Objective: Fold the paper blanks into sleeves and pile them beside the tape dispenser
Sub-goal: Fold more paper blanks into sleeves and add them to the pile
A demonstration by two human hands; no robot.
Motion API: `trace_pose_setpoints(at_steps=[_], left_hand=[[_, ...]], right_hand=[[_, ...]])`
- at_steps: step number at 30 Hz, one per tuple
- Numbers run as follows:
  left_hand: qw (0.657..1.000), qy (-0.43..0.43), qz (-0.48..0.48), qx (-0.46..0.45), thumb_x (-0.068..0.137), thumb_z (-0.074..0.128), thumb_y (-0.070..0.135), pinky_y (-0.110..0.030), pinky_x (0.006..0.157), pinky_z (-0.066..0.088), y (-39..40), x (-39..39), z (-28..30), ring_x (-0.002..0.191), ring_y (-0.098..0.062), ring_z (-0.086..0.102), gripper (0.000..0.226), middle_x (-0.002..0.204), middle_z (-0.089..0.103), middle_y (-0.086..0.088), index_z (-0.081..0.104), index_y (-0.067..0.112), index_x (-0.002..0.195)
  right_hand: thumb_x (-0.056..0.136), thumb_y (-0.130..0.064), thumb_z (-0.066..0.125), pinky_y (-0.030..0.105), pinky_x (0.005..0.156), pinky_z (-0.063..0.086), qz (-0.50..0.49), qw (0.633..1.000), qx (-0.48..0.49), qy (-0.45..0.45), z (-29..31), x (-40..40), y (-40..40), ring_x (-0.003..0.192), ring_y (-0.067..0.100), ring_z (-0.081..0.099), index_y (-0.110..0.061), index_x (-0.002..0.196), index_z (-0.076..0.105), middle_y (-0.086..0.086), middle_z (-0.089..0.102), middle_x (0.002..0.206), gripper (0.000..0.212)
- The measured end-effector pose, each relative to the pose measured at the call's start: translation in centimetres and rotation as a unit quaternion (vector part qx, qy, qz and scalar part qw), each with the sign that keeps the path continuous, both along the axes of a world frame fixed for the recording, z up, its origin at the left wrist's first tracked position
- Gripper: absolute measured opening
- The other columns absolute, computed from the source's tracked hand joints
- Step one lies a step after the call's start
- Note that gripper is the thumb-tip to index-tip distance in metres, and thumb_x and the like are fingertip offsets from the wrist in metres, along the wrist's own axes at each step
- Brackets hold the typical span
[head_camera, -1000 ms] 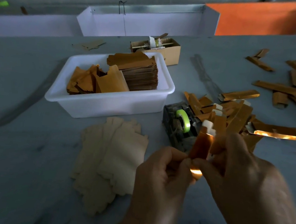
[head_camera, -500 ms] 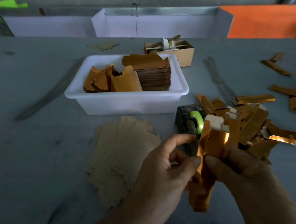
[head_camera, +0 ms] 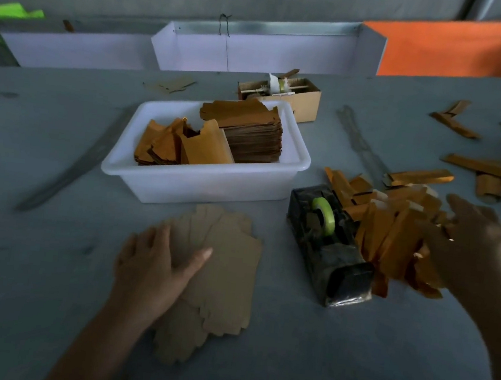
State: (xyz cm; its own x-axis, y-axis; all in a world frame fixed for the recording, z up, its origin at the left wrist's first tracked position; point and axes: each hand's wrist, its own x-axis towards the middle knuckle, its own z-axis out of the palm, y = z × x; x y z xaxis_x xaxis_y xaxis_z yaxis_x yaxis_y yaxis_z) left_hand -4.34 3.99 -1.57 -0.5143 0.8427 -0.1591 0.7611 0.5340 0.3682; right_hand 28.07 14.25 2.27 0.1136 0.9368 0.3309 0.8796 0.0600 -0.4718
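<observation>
Head view: blanks (head_camera: 219, 267) lie fanned on the table (head_camera: 34, 260) in front of the tub (head_camera: 206, 182), the left hand (head_camera: 151, 266) flat on them, fingers straight.
The right hand (head_camera: 478, 244) hovers over the sleeve pile (head_camera: 392, 235) just right of the dispenser (head_camera: 327, 244) — fingers spread, holding nothing. More blanks sit stacked in the tub; loose sleeves (head_camera: 489, 167) lie far right, a cardboard box (head_camera: 284, 96) behind.

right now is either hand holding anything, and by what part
Nothing is held. The left hand rests flat on the paper blanks; the right hand hovers open over the sleeve pile.
</observation>
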Motion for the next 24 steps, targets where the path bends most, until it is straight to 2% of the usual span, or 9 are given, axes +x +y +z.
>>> trace_pose_setpoints(at_steps=[2, 3, 5, 8, 12, 16, 19, 22, 24], left_hand=[[0.997, -0.035, 0.017, 0.065, 0.081, 0.044, 0.070, -0.042, 0.118, 0.021, -0.1, 0.4, -0.9, 0.143, -0.026, 0.020, 0.091, 0.156, 0.024, -0.008, 0.024, 0.016, 0.150], [0.994, -0.046, 0.027, 0.092, 0.084, 0.049, 0.063, -0.040, 0.118, 0.020, -0.1, 0.7, -1.3, 0.143, -0.024, 0.019, 0.085, 0.156, 0.024, -0.008, 0.026, 0.015, 0.150], [0.991, -0.054, 0.040, 0.118, 0.087, 0.053, 0.055, -0.036, 0.117, 0.017, 0.0, 1.5, -1.8, 0.144, -0.022, 0.017, 0.080, 0.157, 0.023, -0.009, 0.028, 0.013, 0.149], [0.986, -0.079, 0.017, 0.146, 0.089, 0.056, 0.045, -0.028, 0.116, 0.014, 0.7, 3.0, -2.2, 0.144, -0.020, 0.018, 0.073, 0.157, 0.023, -0.008, 0.030, 0.012, 0.149], [0.971, -0.132, -0.025, 0.200, 0.095, 0.053, 0.031, -0.015, 0.108, 0.011, 1.1, 5.7, -2.1, 0.143, -0.012, 0.021, 0.058, 0.156, 0.026, -0.001, 0.034, 0.014, 0.147], [0.963, -0.167, -0.007, 0.213, 0.094, 0.054, 0.019, -0.021, 0.113, 0.019, 2.1, 6.5, -1.5, 0.139, -0.016, 0.031, 0.050, 0.151, 0.036, -0.005, 0.043, 0.012, 0.142], [0.967, -0.170, -0.037, 0.187, 0.090, 0.062, 0.032, -0.032, 0.112, 0.030, 2.1, 5.8, -1.0, 0.136, -0.018, 0.036, 0.056, 0.148, 0.040, -0.004, 0.046, 0.014, 0.141], [0.972, -0.122, -0.086, 0.179, 0.083, 0.072, 0.033, -0.032, 0.112, 0.028, 1.7, 5.4, -1.0, 0.137, -0.020, 0.034, 0.062, 0.147, 0.040, -0.006, 0.049, 0.014, 0.138], [0.967, -0.098, -0.081, 0.221, 0.078, 0.077, 0.025, -0.026, 0.110, 0.026, 1.7, 5.7, -0.7, 0.135, -0.020, 0.033, 0.049, 0.142, 0.042, -0.005, 0.058, 0.018, 0.123]], right_hand=[[0.088, -0.034, 0.053, 0.044, 0.070, 0.051, 0.016, 0.997, 0.041, 0.068, 0.7, -1.2, -2.1, 0.090, 0.029, 0.057, -0.018, 0.113, 0.056, 0.012, 0.057, 0.108, 0.030], [0.085, -0.043, 0.048, 0.038, 0.070, 0.054, 0.056, 0.990, 0.065, 0.114, 1.2, -2.1, -3.7, 0.090, 0.019, 0.061, -0.028, 0.113, 0.056, 0.006, 0.059, 0.108, 0.032], [0.083, -0.045, 0.047, 0.006, 0.066, 0.047, 0.165, 0.975, 0.081, 0.126, 1.7, -4.3, -6.8, 0.083, -0.007, 0.060, -0.038, 0.107, 0.059, -0.015, 0.061, 0.090, 0.027], [0.085, -0.038, 0.058, -0.008, 0.071, 0.033, 0.325, 0.940, -0.064, 0.078, 0.4, -7.7, -10.2, 0.098, -0.017, 0.053, -0.046, 0.113, 0.055, -0.038, 0.050, 0.105, 0.029], [0.093, -0.047, 0.045, 0.011, 0.104, 0.025, 0.328, 0.926, -0.185, -0.031, -2.4, -9.6, -10.1, 0.137, 0.003, 0.021, -0.035, 0.141, 0.025, -0.020, 0.017, 0.150, 0.053], [0.093, -0.045, 0.044, 0.018, 0.107, 0.022, 0.322, 0.931, -0.168, -0.045, -3.4, -10.3, -10.3, 0.138, 0.008, 0.013, -0.033, 0.141, 0.026, -0.013, 0.010, 0.153, 0.053], [0.093, -0.046, 0.042, 0.016, 0.109, 0.018, 0.331, 0.927, -0.167, -0.051, -4.0, -10.3, -10.6, 0.140, 0.005, 0.003, -0.037, 0.142, 0.021, -0.017, -0.004, 0.153, 0.055], [0.093, -0.046, 0.043, 0.016, 0.109, 0.016, 0.341, 0.922, -0.175, -0.051, -4.2, -9.9, -10.6, 0.140, 0.004, 0.001, -0.036, 0.141, 0.023, -0.017, -0.006, 0.152, 0.054], [0.092, -0.046, 0.045, 0.014, 0.109, 0.017, 0.344, 0.921, -0.177, -0.038, -4.2, -9.7, -10.6, 0.140, 0.002, 0.001, -0.037, 0.140, 0.023, -0.019, -0.007, 0.151, 0.054]])
